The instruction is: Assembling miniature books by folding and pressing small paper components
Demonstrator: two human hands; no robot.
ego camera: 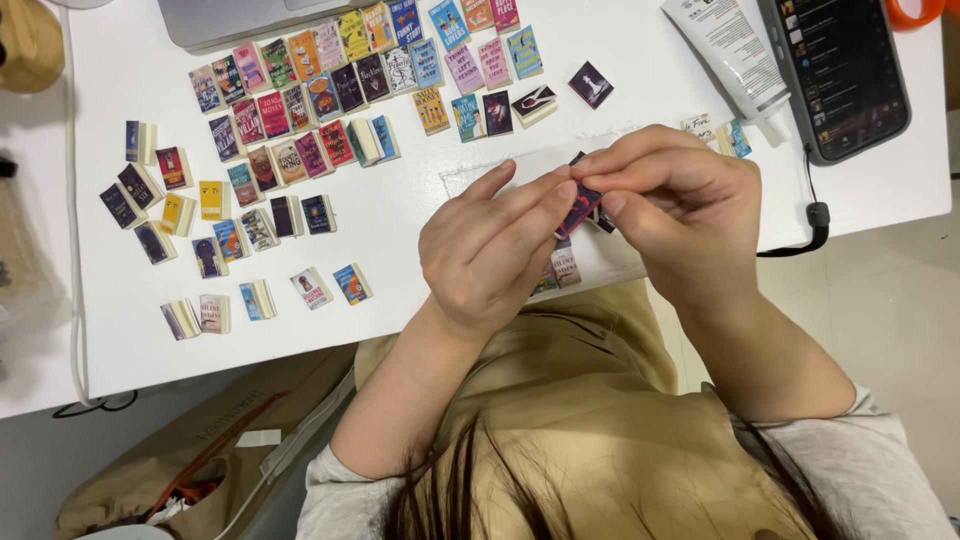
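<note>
Tiny book (580,207) mostly hidden between hands, laptop (235,15) cut off — top edge

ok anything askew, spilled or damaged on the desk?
Nothing spilled or damaged. Both hands, left hand and right hand, pinch one tiny book. The mini books on the table sit in loose rows, several tilted or open with pages showing. The tube lies on its side beside the phone.

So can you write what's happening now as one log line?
left hand + right hand: pinching tiny dark book | white table: rows of mini books | phone, tube
</note>
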